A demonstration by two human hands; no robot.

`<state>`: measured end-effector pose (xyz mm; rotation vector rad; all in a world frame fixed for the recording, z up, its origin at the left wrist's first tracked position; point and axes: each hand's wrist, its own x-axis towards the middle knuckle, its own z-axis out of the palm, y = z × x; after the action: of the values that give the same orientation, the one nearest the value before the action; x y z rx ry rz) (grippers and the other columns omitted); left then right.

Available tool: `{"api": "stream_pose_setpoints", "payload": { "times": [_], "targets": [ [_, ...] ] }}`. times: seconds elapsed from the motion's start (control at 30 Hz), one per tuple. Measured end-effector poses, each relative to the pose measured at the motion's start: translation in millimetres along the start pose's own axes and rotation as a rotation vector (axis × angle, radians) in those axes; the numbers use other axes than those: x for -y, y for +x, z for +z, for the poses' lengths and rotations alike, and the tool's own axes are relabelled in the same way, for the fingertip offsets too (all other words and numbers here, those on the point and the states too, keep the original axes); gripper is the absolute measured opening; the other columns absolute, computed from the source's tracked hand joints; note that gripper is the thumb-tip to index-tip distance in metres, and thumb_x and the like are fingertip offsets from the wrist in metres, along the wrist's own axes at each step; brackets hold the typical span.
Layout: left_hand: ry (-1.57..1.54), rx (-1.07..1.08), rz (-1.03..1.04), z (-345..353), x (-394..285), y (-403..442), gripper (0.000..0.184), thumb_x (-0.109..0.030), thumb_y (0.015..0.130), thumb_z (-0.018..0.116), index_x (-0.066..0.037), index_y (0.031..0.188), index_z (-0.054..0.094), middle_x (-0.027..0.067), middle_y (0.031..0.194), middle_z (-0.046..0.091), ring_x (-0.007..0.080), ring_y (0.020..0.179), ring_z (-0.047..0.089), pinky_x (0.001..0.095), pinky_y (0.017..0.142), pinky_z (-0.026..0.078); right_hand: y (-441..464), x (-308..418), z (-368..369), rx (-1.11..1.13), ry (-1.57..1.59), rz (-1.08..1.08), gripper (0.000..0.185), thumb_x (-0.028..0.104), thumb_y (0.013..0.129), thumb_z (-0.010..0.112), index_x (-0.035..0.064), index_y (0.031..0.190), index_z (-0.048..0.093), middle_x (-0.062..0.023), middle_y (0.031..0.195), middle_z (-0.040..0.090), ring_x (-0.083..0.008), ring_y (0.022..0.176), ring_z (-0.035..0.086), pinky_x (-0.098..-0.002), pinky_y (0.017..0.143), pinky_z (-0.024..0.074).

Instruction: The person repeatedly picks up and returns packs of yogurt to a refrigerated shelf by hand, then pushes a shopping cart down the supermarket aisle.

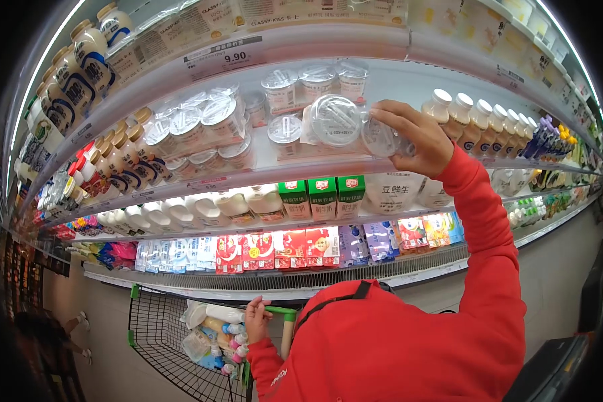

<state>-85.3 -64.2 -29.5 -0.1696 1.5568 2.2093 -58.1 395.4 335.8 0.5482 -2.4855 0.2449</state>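
Note:
My right hand [419, 137] reaches onto the middle shelf, with its fingers closed around the right end of a pack of yogurt cups [336, 122]. The pack is tilted so that its clear round lids face me; small spoons appear to lie under them. More yogurt cups [285, 128] stand beside and behind it. Lower down, my left hand [256, 321] is curled at the green handle [283, 311] of a shopping cart [157, 321]. Part of its grip is hidden.
Brown-drink bottles [462, 114] line the shelf to the right. Below stand white jugs [204, 209], green milk cartons [321, 194] and red boxes [258, 249]. A price rail [234, 59] runs overhead. Goods [214, 335] lie in the cart. A person's legs [74, 335] show at lower left.

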Motion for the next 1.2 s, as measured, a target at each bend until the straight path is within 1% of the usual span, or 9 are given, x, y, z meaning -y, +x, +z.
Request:
{"api": "stream_pose_setpoints", "payload": {
  "times": [0.13,0.33,0.47,0.5,0.63,0.83,1.07,1.13,1.2],
  "targets": [
    [0.002,0.018,-0.003,-3,1,2,0.026,-0.015,0.094,0.054,-0.004,0.118,0.051,0.0092,0.101,0.064,0.0083,0.062,0.055,0.0223,0.06,0.046,48,-24,5,0.065,0.07,-0.111,0.071,-0.002,0.063,0.064,0.0117,0.131,0.05,-0.0136,0.133,0.049,-0.0335,0.118,0.051,-0.0373,0.095,0.0448],
    [0.024,0.005,0.019,-5,1,-1,0.029,-0.015,0.093,0.054,-0.002,0.119,0.05,0.0097,0.102,0.064,0.0086,0.064,0.056,0.0223,0.061,0.046,96,-61,27,0.217,0.13,-0.118,0.06,0.0,0.068,0.061,0.0117,0.127,0.054,-0.0144,0.132,0.05,-0.0325,0.119,0.05,-0.0373,0.096,0.0439],
    [0.065,0.026,0.043,-4,0,-1,0.029,-0.013,0.093,0.053,-0.001,0.119,0.049,0.0105,0.103,0.064,0.0079,0.065,0.056,0.0211,0.061,0.046,98,-65,35,0.211,0.032,-0.019,0.058,0.0,0.068,0.06,0.0117,0.125,0.055,-0.0157,0.129,0.052,-0.0348,0.113,0.053,-0.0389,0.094,0.0453],
    [0.067,0.022,0.044,-3,0,-1,0.029,-0.013,0.093,0.053,-0.001,0.119,0.049,0.0107,0.103,0.064,0.0076,0.065,0.056,0.0208,0.061,0.045,97,-64,38,0.137,-0.107,-0.112,0.056,0.001,0.069,0.06,0.0118,0.123,0.056,-0.0153,0.124,0.055,-0.035,0.107,0.056,-0.0411,0.09,0.0468],
    [0.038,0.014,0.035,-3,2,1,0.029,-0.012,0.093,0.053,-0.001,0.119,0.049,0.0111,0.104,0.064,0.0067,0.064,0.055,0.02,0.061,0.045,91,-41,49,-0.051,-0.402,-0.085,0.047,0.008,0.069,0.06,0.0143,0.116,0.059,-0.0089,0.111,0.06,-0.0289,0.092,0.06,-0.0412,0.08,0.0474],
    [0.027,0.026,0.029,-5,1,5,0.028,-0.012,0.093,0.052,-0.002,0.119,0.049,0.0111,0.104,0.064,0.006,0.062,0.053,0.0195,0.058,0.044,84,-17,63,-0.163,-0.583,-0.062,0.048,0.008,0.07,0.062,0.0055,0.118,0.054,-0.013,0.115,0.057,-0.0295,0.107,0.055,-0.0412,0.092,0.0429],
    [-0.104,0.0,-0.012,-4,-2,7,0.026,-0.014,0.094,0.052,-0.004,0.118,0.05,0.0109,0.104,0.064,0.0057,0.061,0.053,0.0189,0.055,0.042,164,55,118,-0.212,-0.09,-0.21,0.055,0.017,0.074,0.063,0.0043,0.125,0.049,-0.0153,0.118,0.054,-0.0334,0.117,0.049,-0.0432,0.099,0.0381],
    [-0.099,-0.02,-0.025,-3,-4,7,0.025,-0.013,0.095,0.051,-0.004,0.118,0.051,0.0109,0.104,0.064,0.0065,0.059,0.053,0.0198,0.054,0.042,202,52,151,-0.269,-0.255,-0.169,0.051,0.026,0.075,0.065,0.0045,0.121,0.053,-0.0157,0.117,0.054,-0.0318,0.115,0.05,-0.0435,0.095,0.0406],
    [-0.092,-0.027,-0.021,-2,-8,6,0.025,-0.013,0.094,0.051,-0.003,0.118,0.051,0.011,0.105,0.064,0.0066,0.06,0.054,0.0197,0.055,0.043,228,57,150,0.06,-0.276,0.034,0.049,0.032,0.073,0.067,0.0045,0.114,0.058,-0.0156,0.114,0.054,-0.0309,0.112,0.051,-0.0427,0.091,0.0417]
  ]
}}
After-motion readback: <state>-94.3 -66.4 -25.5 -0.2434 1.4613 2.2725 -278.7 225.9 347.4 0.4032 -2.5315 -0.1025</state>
